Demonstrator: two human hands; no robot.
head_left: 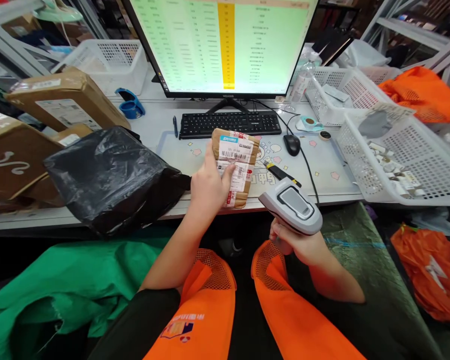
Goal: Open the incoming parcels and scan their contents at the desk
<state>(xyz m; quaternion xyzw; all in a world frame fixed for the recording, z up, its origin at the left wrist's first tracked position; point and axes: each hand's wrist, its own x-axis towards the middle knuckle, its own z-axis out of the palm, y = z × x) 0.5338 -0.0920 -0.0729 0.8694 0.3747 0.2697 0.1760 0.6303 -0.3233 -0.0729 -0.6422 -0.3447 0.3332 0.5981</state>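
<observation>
My left hand [209, 181] grips a small brown parcel [252, 162] by its left side, thumb across the front. A white shipping label [234, 150] with barcodes and red-and-white tape cover its face, which is tilted up toward me. In my right hand [294, 240] is a grey handheld barcode scanner [294, 206], my fingers wrapped round its handle. The scanner's head points left toward the parcel, apart from it. A yellow-and-black box cutter [281, 173] lies on the desk mat [326, 175] just behind the scanner.
A black plastic bag [116, 175] and cardboard boxes [69, 100] crowd the left. Behind the parcel stand a keyboard [230, 124], a mouse [292, 144] and a lit monitor [195, 45]. White baskets [435, 172] line the right. A green sack [97, 275] lies below the desk's left edge.
</observation>
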